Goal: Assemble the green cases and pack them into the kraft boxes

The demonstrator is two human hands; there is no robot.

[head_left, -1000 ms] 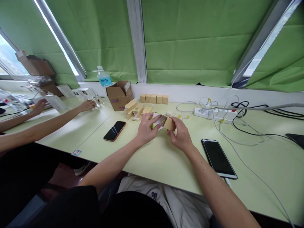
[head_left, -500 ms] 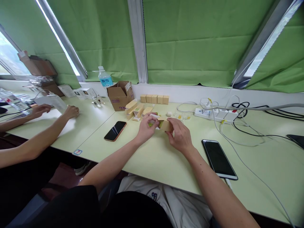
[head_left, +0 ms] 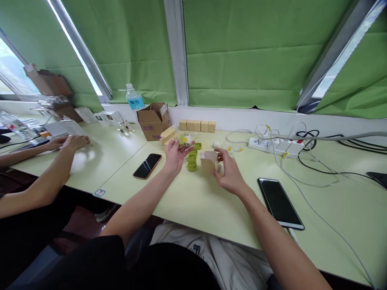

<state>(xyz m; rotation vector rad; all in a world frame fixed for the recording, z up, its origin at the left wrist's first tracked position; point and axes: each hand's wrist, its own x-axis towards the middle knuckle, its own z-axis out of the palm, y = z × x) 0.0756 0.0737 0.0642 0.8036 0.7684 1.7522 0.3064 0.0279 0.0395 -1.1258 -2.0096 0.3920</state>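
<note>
My left hand (head_left: 174,155) is closed on a small clear container (head_left: 185,139) with a yellow-green part, held up over the table. In my right hand (head_left: 227,169) is a small kraft paper box (head_left: 208,162), pinched along its right side, its flaps at the top. Between the two hands, several small green trays (head_left: 192,157) stand in a row on the table. Behind my left hand are upright kraft boxes (head_left: 167,134), partly hidden. Clear plastic pieces with yellow spots (head_left: 232,149) lie beyond my right hand.
Closed kraft boxes (head_left: 197,126) line the wall, beside a brown carton (head_left: 154,121). One phone (head_left: 147,166) lies to the left, another (head_left: 280,202) to the right. A power strip (head_left: 276,146) trails cables. At far left, a co-worker's hands (head_left: 74,143) rest at the table.
My hands have moved apart. The clear container is now in my left hand, away from the kraft box, which my right hand has turned flaps up. The green trays have come into view.
</note>
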